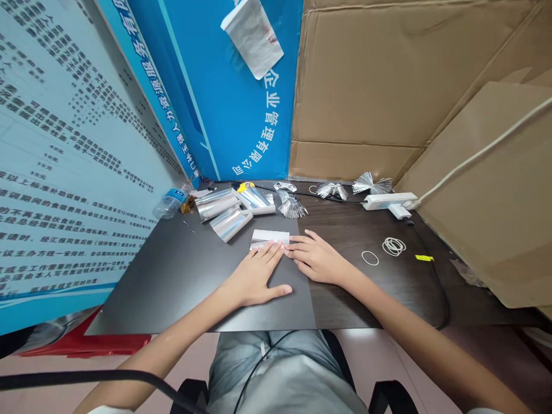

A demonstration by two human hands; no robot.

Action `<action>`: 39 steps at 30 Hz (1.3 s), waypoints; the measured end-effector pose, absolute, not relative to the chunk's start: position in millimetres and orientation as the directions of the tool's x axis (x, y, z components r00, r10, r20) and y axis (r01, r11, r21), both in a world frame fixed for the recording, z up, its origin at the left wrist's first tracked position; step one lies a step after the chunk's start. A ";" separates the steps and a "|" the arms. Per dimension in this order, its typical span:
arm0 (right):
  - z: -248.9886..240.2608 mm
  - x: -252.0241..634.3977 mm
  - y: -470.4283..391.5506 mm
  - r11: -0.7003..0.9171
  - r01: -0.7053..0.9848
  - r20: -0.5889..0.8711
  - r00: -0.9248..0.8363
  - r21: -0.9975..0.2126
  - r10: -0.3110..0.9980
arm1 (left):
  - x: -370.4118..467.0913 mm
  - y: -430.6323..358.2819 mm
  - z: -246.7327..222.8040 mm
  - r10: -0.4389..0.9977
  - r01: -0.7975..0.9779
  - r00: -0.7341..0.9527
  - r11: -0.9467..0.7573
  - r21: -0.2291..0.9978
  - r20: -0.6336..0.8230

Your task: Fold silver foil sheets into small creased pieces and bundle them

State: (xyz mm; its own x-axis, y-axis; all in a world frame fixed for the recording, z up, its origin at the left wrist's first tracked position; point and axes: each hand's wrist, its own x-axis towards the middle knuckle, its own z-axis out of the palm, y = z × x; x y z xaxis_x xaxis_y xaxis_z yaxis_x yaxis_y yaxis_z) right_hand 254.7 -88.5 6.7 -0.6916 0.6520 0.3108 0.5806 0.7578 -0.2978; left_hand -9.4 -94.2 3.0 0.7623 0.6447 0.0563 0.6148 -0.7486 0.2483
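Observation:
A small rectangular silver sheet (271,235), shiny and white where it reflects, lies on the grey mat (194,282) in front of me. My left hand (255,279) rests palm down, its outstretched fingertips on the sheet's near edge and its thumb spread to the right. From the other side my right hand (321,260) touches the sheet's right end, fingers extended and slightly apart. The fingers cover part of the near edge. Just beyond are curled silver sheets (232,223) and a fringed silver bundle (292,206).
At the back right lie more fringed silver bundles (371,184) and a white power strip (383,200) with a cable. White rubber bands (393,246) and a yellow tag (424,258) are on the right. A plastic bottle (172,201) lies back left. Blue panels and cardboard (357,86) enclose the table.

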 end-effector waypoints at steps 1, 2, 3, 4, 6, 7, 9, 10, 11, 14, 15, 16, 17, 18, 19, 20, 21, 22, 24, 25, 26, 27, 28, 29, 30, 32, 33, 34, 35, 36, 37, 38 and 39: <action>7.8 254.9 -89.0 0.750 0.583 0.316 -0.680 -0.313 0.661 | -12.1 -92.9 2.3 0.663 0.631 0.746 -0.735 0.250 0.067; 9.0 254.9 -89.4 0.742 0.586 0.320 -0.670 -0.325 0.670 | -15.4 -91.5 2.0 0.687 0.654 0.723 -0.715 0.247 0.075; 10.1 254.6 -89.7 0.737 0.587 0.323 -0.664 -0.334 0.675 | -19.3 -90.5 2.1 0.713 0.680 0.697 -0.692 0.243 0.077; 11.1 254.0 -90.0 0.737 0.584 0.324 -0.663 -0.340 0.675 | -23.4 -89.9 2.6 0.738 0.707 0.670 -0.667 0.237 0.077; 13.0 251.2 -91.1 0.746 0.569 0.329 -0.671 -0.345 0.664 | -31.4 -91.1 4.8 0.767 0.738 0.638 -0.636 0.225 0.072; 13.8 249.2 -92.8 0.753 0.560 0.331 -0.678 -0.345 0.656 | -35.1 -93.0 6.4 0.767 0.740 0.638 -0.635 0.221 0.068; 15.3 244.2 -100.4 0.761 0.547 0.331 -0.688 -0.348 0.646 | -41.7 -99.8 10.8 0.754 0.729 0.655 -0.648 0.220 0.052; 15.8 241.4 -107.1 0.759 0.547 0.328 -0.688 -0.352 0.647 | -44.8 -104.8 13.3 0.742 0.718 0.670 -0.659 0.222 0.037; 16.2 238.6 -116.0 0.755 0.549 0.321 -0.687 -0.359 0.652 | -47.8 -110.9 16.0 0.727 0.706 0.686 -0.672 0.225 0.018; 15.3 230.8 -153.0 0.719 0.574 0.292 -0.664 -0.391 0.689 | -55.9 -135.1 22.0 0.681 0.668 0.732 -0.709 0.225 -0.026; 14.1 228.5 -166.8 0.711 0.582 0.288 -0.656 -0.395 0.697 | -57.7 -144.4 22.7 0.666 0.655 0.745 -0.723 0.220 -0.028; 12.2 226.2 -180.0 0.698 0.600 0.276 -0.647 -0.391 0.711 | -58.9 -153.8 22.4 0.657 0.646 0.753 -0.734 0.210 -0.022; 9.6 224.0 -191.8 0.683 0.623 0.272 -0.630 -0.383 0.727 | -59.4 -162.8 21.3 0.654 0.642 0.757 -0.741 0.195 -0.008; 6.3 221.9 -201.8 0.678 0.638 0.268 -0.626 -0.364 0.732 | -59.1 -171.0 19.5 0.655 0.644 0.756 -0.744 0.177 0.007; 2.4 219.9 -209.8 0.679 0.653 0.267 -0.626 -0.336 0.733 | -58.2 -178.2 17.4 0.661 0.650 0.750 -0.743 0.159 0.022; -1.9 218.0 -215.7 0.680 0.669 0.275 -0.622 -0.300 0.733 | -56.9 -184.0 15.2 0.668 0.658 0.743 -0.740 0.141 0.033; -6.5 216.4 -219.8 0.683 0.682 0.286 -0.622 -0.261 0.729 | -55.5 -188.7 13.3 0.674 0.666 0.737 -0.735 0.127 0.039; -10.9 215.0 -222.5 0.688 0.691 0.300 -0.623 -0.223 0.722 | -54.2 -192.3 11.9 0.679 0.671 0.733 -0.732 0.116 0.043; -18.5 213.4 -225.7 0.702 0.695 0.339 -0.630 -0.155 0.699 | -52.4 -197.4 11.2 0.679 0.672 0.733 -0.733 0.103 0.049; -21.3 213.1 -226.7 0.712 0.691 0.361 -0.636 -0.128 0.682 | -52.1 -199.3 11.7 0.673 0.667 0.738 -0.739 0.101 0.054; -23.3 213.1 -227.6 0.721 0.685 0.383 -0.641 -0.106 0.665 | -52.3 -201.1 12.5 0.667 0.660 0.742 -0.744 0.100 0.061; -24.6 213.2 -228.5 0.727 0.681 0.412 -0.639 -0.088 0.649 | -52.8 -202.6 13.5 0.663 0.657 0.746 -0.748 0.099 0.065; -25.3 213.5 -229.2 0.730 0.679 0.441 -0.634 -0.075 0.635 | -53.6 -203.9 14.3 0.662 0.656 0.747 -0.749 0.096 0.065; -25.7 213.8 -229.6 0.733 0.676 0.466 -0.629 -0.067 0.622 | -54.7 -205.0 14.9 0.664 0.658 0.746 -0.747 0.092 0.059; -25.9 214.2 -229.8 0.737 0.673 0.489 -0.624 -0.062 0.610 | -56.2 -205.7 15.2 0.666 0.661 0.744 -0.745 0.088 0.050; -26.5 214.6 -229.6 0.745 0.665 0.520 -0.617 -0.057 0.591 | -59.6 -205.6 14.8 0.664 0.659 0.747 -0.747 0.084 0.033; -27.0 214.6 -229.4 0.749 0.660 0.528 -0.617 -0.057 0.584 | -61.6 -204.9 14.5 0.657 0.653 0.753 -0.752 0.088 0.028; -27.8 214.4 -229.4 0.754 0.655 0.531 -0.620 -0.057 0.578 | -63.5 -203.8 14.1 0.647 0.642 0.762 -0.761 0.094 0.026; -28.7 214.1 -229.5 0.758 0.650 0.536 -0.619 -0.061 0.574 | -65.4 -202.6 13.9 0.636 0.631 0.771 -0.770 0.100 0.028; -29.6 213.6 -229.8 0.761 0.645 0.539 -0.617 -0.069 0.573 | -67.0 -201.4 13.7 0.625 0.619 0.780 -0.778 0.107 0.033; -30.4 213.1 -230.3 0.764 0.640 0.544 -0.614 -0.081 0.572 | -68.3 -200.2 13.7 0.615 0.608 0.787 -0.786 0.115 0.041; -30.7 212.7 -230.7 0.768 0.633 0.550 -0.610 -0.094 0.570 | -69.0 -199.3 13.8 0.608 0.598 0.792 -0.791 0.127 0.054; -30.3 212.7 -230.8 0.774 0.624 0.552 -0.610 -0.108 0.568 | -69.2 -198.3 14.0 0.604 0.591 0.794 -0.794 0.144 0.071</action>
